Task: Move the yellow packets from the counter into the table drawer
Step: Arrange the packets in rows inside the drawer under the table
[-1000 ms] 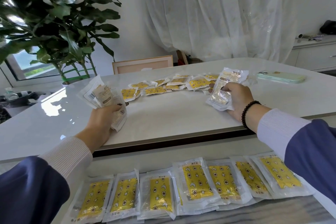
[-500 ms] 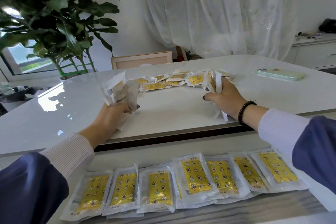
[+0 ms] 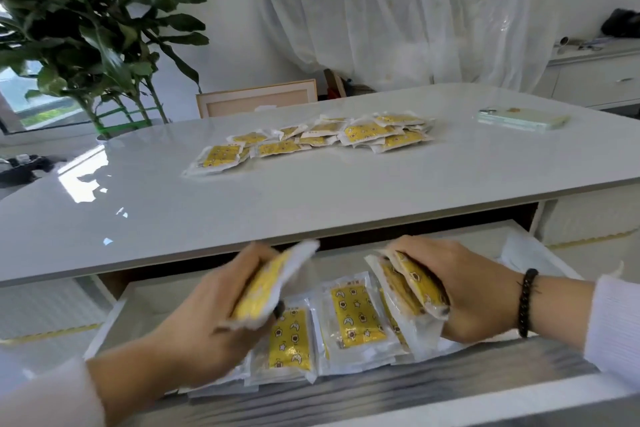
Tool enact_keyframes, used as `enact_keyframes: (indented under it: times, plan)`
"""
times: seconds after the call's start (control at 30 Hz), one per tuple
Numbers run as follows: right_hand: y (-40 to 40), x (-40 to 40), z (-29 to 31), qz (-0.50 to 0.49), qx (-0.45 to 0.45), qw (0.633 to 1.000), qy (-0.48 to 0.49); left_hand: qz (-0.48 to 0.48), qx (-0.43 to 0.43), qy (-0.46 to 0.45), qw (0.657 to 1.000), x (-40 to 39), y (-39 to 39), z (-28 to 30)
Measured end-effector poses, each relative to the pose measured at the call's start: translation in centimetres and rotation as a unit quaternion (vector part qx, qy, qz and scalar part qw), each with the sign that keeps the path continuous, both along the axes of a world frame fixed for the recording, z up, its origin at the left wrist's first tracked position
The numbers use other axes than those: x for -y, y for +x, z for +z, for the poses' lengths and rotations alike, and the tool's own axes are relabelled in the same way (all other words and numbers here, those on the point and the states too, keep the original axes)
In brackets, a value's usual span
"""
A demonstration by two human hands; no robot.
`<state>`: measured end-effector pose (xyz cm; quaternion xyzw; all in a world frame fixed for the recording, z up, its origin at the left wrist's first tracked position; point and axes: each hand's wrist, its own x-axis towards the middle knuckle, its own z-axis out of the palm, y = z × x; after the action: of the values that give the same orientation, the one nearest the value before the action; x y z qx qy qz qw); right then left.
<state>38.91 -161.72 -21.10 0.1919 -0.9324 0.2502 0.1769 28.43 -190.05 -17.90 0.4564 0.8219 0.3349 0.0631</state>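
Several yellow packets point(image 3: 311, 140) in clear wrappers lie scattered in a row on the white counter point(image 3: 242, 204). Below the counter edge the table drawer point(image 3: 540, 253) stands pulled out, with a row of yellow packets point(image 3: 355, 319) lying flat inside. My left hand point(image 3: 204, 322) hovers over the drawer's left half and grips a small stack of yellow packets point(image 3: 266, 288), blurred by motion. My right hand point(image 3: 460, 291), wearing a black bead bracelet, holds another stack of packets point(image 3: 412, 284) over the drawer's right half.
A pale green phone point(image 3: 523, 118) lies on the counter at the far right. A big leafy plant point(image 3: 90, 28) stands at the back left, a framed board point(image 3: 256, 101) leans behind the counter, and a white cabinet point(image 3: 595, 76) is at the far right.
Both hands have come off the counter and down over the open drawer, each carrying its stack of packets. The camera has tilted down slightly.
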Motion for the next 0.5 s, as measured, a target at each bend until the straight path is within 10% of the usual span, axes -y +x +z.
enact_keyframes:
  times: [0.5]
  plan:
    - [-1.2, 0.0, -2.7, -0.069, 0.183, 0.98, -0.029, 0.258, 0.115, -0.298, 0.912, -2.3, -4.8, -6.8]
